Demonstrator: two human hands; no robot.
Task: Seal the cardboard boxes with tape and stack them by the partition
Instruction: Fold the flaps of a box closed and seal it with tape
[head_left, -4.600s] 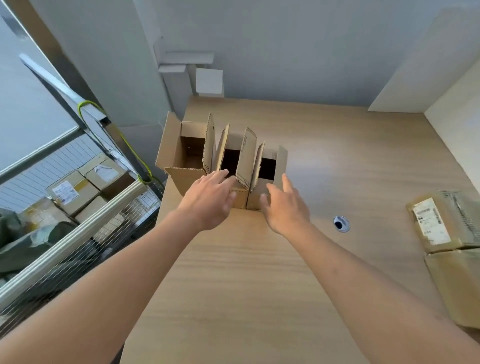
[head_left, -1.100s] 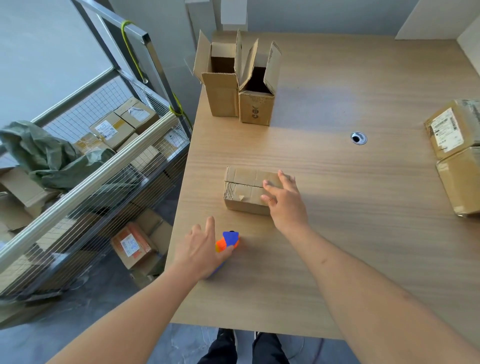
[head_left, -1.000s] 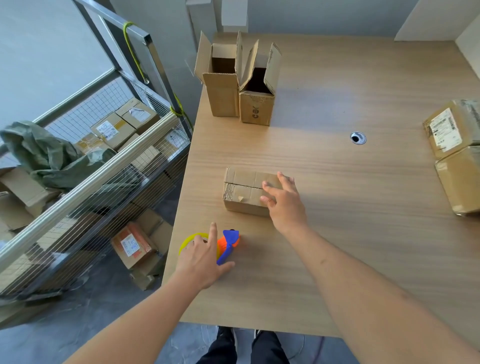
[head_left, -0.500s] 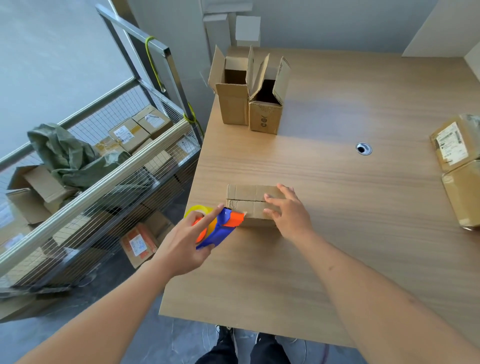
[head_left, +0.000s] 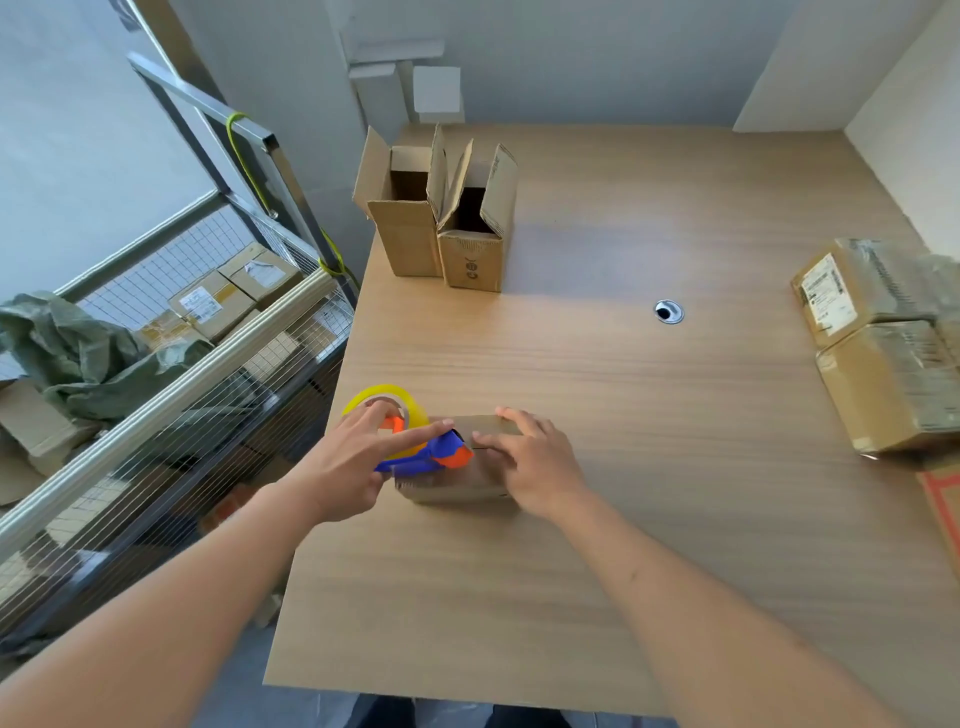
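Left hand (head_left: 347, 464) grips tape dispenser (head_left: 415, 451), index finger stretched along top, nose set on left end of closed box (head_left: 457, 467). Right hand (head_left: 535, 460) lies flat on box top, fingers spread. Box near table (head_left: 623, 545) left edge. Two open boxes (head_left: 441, 228) upright at far-left corner.

We see a wooden table (head_left: 649, 545); on it stand two open boxes (head_left: 441, 244), a small closed box (head_left: 457, 486) and wrapped parcels (head_left: 883, 348).
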